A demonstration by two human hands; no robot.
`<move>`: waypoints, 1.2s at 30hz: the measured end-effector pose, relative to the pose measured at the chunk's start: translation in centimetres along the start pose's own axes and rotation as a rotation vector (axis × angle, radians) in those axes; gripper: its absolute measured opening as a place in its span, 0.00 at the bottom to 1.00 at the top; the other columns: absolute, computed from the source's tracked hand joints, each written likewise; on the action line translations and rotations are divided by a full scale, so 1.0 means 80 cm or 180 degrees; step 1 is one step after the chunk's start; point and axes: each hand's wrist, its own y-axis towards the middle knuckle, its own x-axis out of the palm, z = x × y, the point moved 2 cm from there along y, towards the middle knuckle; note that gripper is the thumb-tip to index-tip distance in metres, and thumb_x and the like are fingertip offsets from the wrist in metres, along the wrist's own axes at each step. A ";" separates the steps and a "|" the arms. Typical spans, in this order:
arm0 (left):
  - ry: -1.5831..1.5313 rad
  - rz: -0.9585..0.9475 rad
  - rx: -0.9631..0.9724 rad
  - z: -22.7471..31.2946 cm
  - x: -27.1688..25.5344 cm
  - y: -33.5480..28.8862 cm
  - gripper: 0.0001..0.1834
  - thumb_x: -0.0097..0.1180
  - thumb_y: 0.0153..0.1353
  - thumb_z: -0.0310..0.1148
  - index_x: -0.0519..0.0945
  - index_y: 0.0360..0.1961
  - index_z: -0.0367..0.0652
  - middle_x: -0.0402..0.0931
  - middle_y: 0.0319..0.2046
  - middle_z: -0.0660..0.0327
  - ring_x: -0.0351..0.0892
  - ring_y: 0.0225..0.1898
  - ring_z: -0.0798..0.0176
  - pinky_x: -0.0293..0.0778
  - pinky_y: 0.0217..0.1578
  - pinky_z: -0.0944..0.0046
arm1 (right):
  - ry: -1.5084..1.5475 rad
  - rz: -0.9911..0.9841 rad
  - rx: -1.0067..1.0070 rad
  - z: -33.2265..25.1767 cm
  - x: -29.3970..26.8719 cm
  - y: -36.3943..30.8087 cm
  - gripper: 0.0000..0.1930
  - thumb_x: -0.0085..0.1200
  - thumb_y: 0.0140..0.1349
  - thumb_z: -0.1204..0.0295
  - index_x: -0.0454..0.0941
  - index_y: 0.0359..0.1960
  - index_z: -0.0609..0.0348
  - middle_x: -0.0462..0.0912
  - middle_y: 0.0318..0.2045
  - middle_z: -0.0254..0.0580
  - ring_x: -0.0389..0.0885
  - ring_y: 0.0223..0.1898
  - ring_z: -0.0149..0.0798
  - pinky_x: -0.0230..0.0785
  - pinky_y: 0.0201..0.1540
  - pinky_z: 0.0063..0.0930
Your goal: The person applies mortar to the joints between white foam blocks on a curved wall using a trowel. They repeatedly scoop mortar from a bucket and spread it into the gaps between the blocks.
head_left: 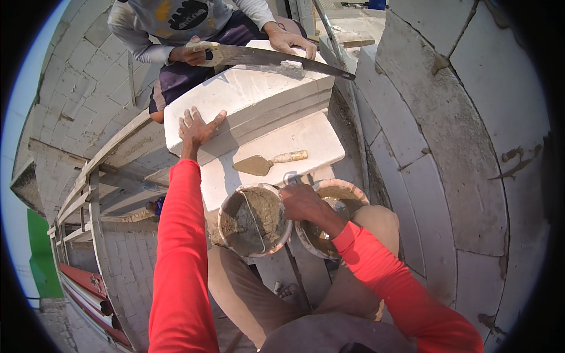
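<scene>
- The largest is the grey wall (435, 129), which rises from 1 to 4 o'clock and bounds the right side (12 o'clock is straight away from the wearer).
- The large white block (247, 94) lies at about 12 o'clock in front of the wearer, its long axis running from 8 to 2 o'clock.
- Under it is a white slab (315, 138); its near part comes out past the block like a step toward 6 o'clock.
- Two buckets stand side by side below the slab edge: the left bucket (254, 226) with grey mortar, the right bucket (347, 191) at its 2 to 3 o'clock.
- The saw (259, 57) is gripped by a co-worker's hand (189, 54); its blade crosses the block's far side, from 9 toward 4 o'clock.
- The left hand (199, 130) has the fingers spread apart and presses on the block's near left end. It is the nearer hand to the block.
- The right hand (303, 203) is curled over the buckets' meeting rims; I cannot tell on what it is clamped.
- The trowel (255, 165) lies on the slab, its handle toward 3 o'clock, at about 11 o'clock from the right hand.
</scene>
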 end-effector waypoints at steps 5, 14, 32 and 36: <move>0.0054 -0.0018 0.0032 0.000 0.001 0.001 0.79 0.50 0.42 0.91 0.47 0.83 0.41 0.37 0.83 0.44 0.31 0.82 0.33 0.34 0.77 0.33 | 0.0013 0.0224 -0.0120 0.002 0.002 -0.002 0.16 0.67 0.48 0.64 0.83 0.36 0.61 0.87 0.40 0.53 0.86 0.47 0.56 0.78 0.52 0.49; 0.0026 -0.0040 0.0014 0.000 -0.001 -0.002 0.80 0.49 0.43 0.91 0.46 0.83 0.41 0.37 0.83 0.43 0.30 0.82 0.32 0.33 0.77 0.33 | -0.0007 0.0126 -0.0109 0.000 0.002 0.000 0.15 0.66 0.47 0.65 0.83 0.34 0.62 0.87 0.38 0.54 0.86 0.46 0.56 0.78 0.50 0.48; 0.0018 0.0002 0.0018 0.000 0.000 -0.003 0.79 0.50 0.43 0.90 0.46 0.83 0.40 0.37 0.83 0.43 0.30 0.82 0.32 0.33 0.78 0.35 | 0.0005 0.0075 -0.0067 0.000 0.003 0.001 0.16 0.66 0.49 0.65 0.82 0.37 0.61 0.87 0.41 0.54 0.85 0.49 0.56 0.77 0.53 0.48; 0.0034 -0.0006 0.0028 0.000 0.001 0.000 0.78 0.50 0.44 0.90 0.46 0.83 0.41 0.37 0.83 0.43 0.30 0.82 0.33 0.33 0.78 0.35 | 0.0020 0.0008 0.0050 0.001 0.005 0.003 0.16 0.66 0.49 0.65 0.83 0.37 0.61 0.87 0.40 0.54 0.85 0.48 0.56 0.78 0.53 0.48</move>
